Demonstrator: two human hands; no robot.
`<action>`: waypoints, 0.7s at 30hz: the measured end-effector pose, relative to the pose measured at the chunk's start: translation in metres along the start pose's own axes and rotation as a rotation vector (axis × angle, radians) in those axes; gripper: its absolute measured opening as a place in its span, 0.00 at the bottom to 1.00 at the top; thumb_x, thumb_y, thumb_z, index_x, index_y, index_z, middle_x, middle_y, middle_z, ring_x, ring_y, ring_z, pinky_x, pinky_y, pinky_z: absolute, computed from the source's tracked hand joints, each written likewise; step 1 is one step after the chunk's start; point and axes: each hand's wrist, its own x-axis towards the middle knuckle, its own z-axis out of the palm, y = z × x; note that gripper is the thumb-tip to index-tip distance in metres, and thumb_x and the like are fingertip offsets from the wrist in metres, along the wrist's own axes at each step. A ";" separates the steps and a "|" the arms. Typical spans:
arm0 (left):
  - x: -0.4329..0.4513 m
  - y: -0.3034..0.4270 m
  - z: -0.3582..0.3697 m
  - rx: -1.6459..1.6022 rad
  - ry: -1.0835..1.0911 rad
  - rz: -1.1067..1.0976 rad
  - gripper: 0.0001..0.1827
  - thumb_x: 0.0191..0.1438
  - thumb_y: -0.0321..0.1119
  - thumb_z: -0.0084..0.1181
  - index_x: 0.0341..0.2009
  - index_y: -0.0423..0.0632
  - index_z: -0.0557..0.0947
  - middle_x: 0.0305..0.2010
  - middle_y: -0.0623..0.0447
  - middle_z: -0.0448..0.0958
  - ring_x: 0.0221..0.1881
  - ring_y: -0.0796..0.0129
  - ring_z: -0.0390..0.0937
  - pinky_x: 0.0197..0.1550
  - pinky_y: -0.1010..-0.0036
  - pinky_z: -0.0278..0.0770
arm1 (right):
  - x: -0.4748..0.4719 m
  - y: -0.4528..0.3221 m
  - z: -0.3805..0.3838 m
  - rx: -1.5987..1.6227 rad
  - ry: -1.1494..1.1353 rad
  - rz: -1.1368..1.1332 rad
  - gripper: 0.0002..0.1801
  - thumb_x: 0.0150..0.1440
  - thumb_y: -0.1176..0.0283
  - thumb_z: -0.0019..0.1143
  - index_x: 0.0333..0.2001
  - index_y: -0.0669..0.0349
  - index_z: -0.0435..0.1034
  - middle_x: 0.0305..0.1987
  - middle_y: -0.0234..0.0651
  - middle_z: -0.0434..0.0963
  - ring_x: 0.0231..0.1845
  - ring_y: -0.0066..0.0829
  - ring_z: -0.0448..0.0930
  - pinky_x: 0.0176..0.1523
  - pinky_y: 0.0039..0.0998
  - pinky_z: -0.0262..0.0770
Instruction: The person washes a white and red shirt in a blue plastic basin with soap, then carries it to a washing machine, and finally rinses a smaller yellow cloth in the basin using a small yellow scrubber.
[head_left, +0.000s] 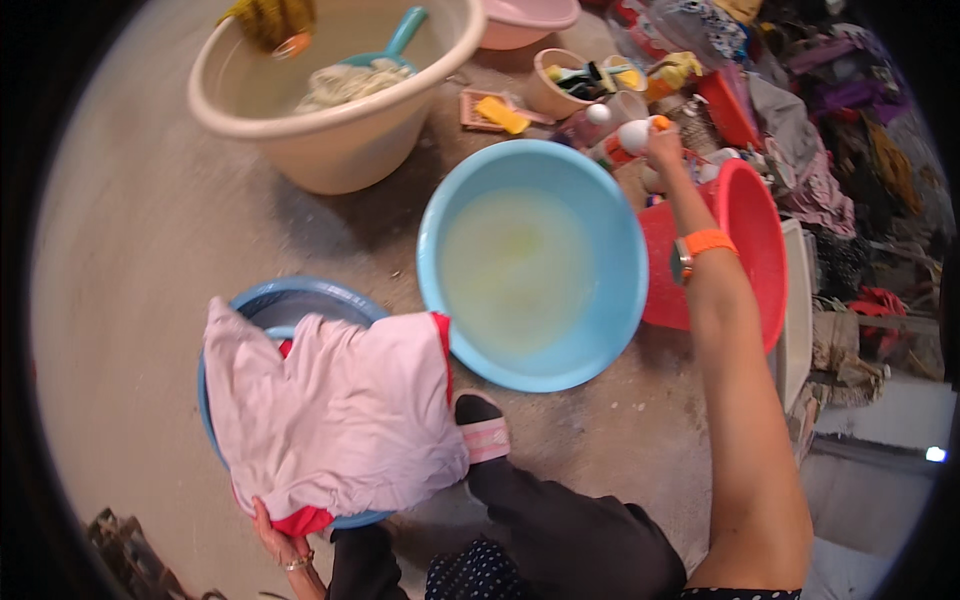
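My left hand (279, 534) is at the lower left, at the near edge of a pale pink garment (345, 420) with red trim, its fingers partly hidden by the cloth. The garment lies spread over a blue basin (212, 420). Stretched to the upper right, my right hand (664, 146) is closed around the top of something with an orange cap (660, 122), among several bottles; its body is hard to make out. Between my arms stands a light blue basin (634, 300) with cloudy yellowish liquid in it.
A large cream tub (345, 157) holds pale cloth and a teal dipper (405, 34). Near it are a pink basin (525, 26), a container of brushes (544, 79) and a yellow item (502, 115) on a small tray. A red basin (754, 255) leans beside my right forearm; clothes pile behind.
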 end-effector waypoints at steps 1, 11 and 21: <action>-0.001 0.003 0.001 0.019 -0.027 0.020 0.29 0.54 0.45 0.51 0.55 0.39 0.66 0.53 0.46 0.70 0.51 0.56 0.71 0.51 0.61 0.71 | -0.006 -0.007 0.008 0.051 -0.011 0.044 0.19 0.52 0.64 0.50 0.44 0.66 0.66 0.42 0.50 0.75 0.44 0.48 0.76 0.49 0.42 0.69; -0.021 0.032 0.031 -0.500 -0.319 -0.184 0.32 0.59 0.51 0.38 0.60 0.42 0.59 0.63 0.43 0.58 0.63 0.50 0.57 0.63 0.51 0.52 | -0.419 -0.193 -0.081 0.220 -0.884 -1.320 0.48 0.37 0.51 0.67 0.56 0.67 0.56 0.54 0.49 0.65 0.56 0.44 0.66 0.61 0.45 0.54; -0.009 0.035 0.068 -0.314 -0.503 -0.287 0.36 0.56 0.58 0.40 0.61 0.47 0.58 0.62 0.46 0.60 0.58 0.52 0.63 0.58 0.54 0.63 | -0.510 -0.230 -0.073 0.760 -1.109 -0.608 0.11 0.42 0.78 0.50 0.32 0.67 0.73 0.35 0.38 0.73 0.40 0.33 0.72 0.46 0.30 0.65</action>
